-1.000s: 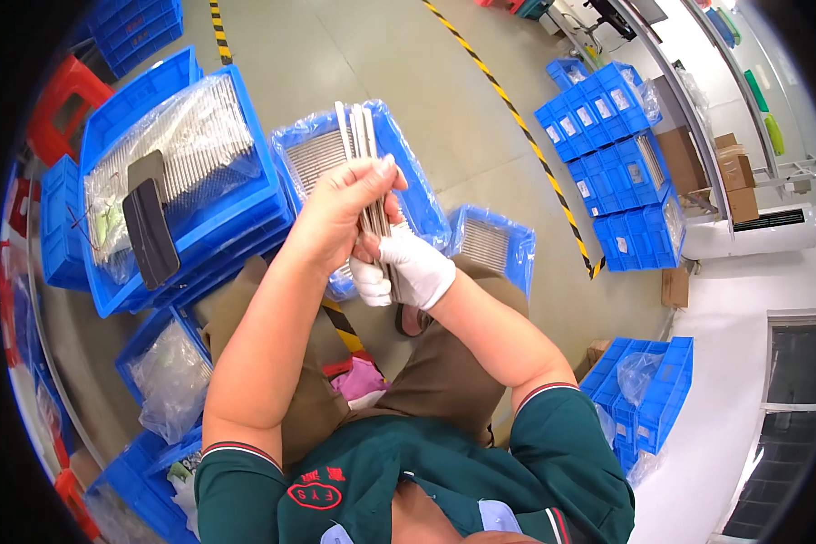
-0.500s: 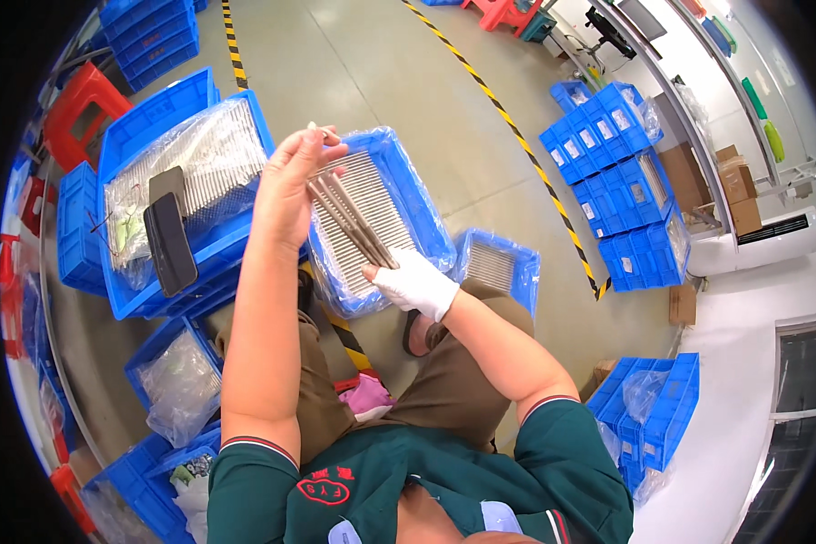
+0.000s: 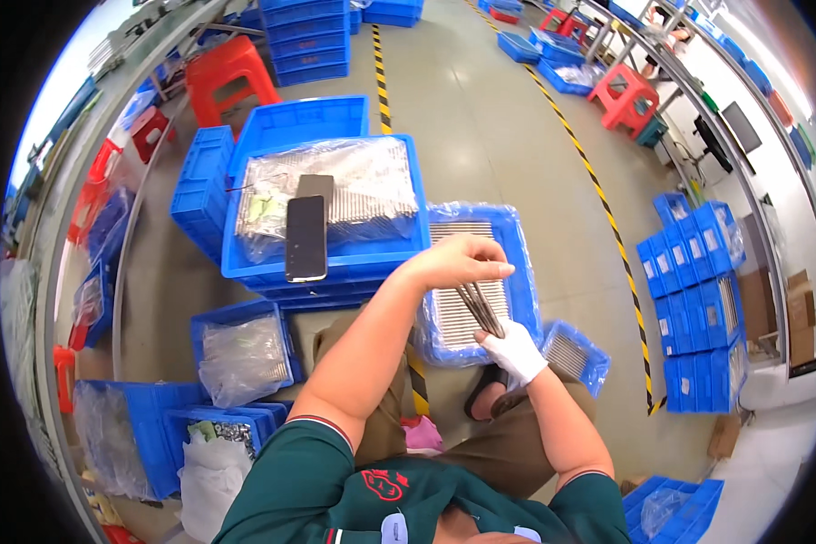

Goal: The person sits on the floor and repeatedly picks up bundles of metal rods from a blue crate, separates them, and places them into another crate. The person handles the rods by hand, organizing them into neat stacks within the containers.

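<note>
Red embroidered lettering (image 3: 383, 485) with an outline marks the green shirt (image 3: 290, 476), while white labels (image 3: 679, 257) on the stacked blue crates (image 3: 696, 315) are too small to read.

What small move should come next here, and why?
Probably gather the metal rods together with the bare left hand: they fan out slightly toward it, while the gloved right hand grips their nearer ends. Whether the left fingers grip any rod is hidden.
</note>
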The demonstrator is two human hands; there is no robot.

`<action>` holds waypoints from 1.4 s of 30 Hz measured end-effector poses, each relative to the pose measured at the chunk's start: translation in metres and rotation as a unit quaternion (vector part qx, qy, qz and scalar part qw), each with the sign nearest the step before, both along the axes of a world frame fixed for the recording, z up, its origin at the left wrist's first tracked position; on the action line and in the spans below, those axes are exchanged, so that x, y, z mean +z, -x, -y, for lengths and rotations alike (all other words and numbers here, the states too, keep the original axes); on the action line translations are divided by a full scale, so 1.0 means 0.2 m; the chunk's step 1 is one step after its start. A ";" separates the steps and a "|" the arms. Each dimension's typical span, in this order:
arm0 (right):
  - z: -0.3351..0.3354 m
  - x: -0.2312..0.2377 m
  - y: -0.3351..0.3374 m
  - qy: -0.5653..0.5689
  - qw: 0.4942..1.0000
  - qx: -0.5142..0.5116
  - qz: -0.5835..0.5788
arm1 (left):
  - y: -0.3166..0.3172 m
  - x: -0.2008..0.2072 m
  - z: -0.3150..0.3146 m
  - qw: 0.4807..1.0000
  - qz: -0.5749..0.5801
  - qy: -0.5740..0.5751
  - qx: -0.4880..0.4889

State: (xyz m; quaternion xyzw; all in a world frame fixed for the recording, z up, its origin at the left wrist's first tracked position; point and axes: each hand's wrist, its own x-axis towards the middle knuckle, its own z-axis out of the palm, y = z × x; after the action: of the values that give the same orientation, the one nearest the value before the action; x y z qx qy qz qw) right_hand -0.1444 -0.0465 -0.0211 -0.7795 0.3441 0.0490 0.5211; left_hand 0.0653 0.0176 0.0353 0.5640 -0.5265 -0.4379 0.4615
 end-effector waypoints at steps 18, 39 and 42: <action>-0.03 -0.08 0.08 -0.046 0.998 -0.047 0.017 | 0.07 -0.02 -0.02 0.994 0.103 -0.003 -0.041; 0.49 -0.62 0.46 0.245 0.946 -0.044 -0.208 | 0.92 -0.25 -0.08 0.884 0.308 0.280 -0.212; 0.53 -0.74 0.51 0.258 0.932 -0.012 -0.255 | 0.89 -0.25 -0.06 0.896 0.314 0.228 -0.215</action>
State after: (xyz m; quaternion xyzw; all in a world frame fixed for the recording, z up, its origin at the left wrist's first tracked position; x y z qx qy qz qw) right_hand -0.2459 -0.1534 -0.1693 -0.8442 0.4753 0.1495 0.1974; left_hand -0.1120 0.0287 -0.0149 0.4241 -0.8382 -0.1942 0.2826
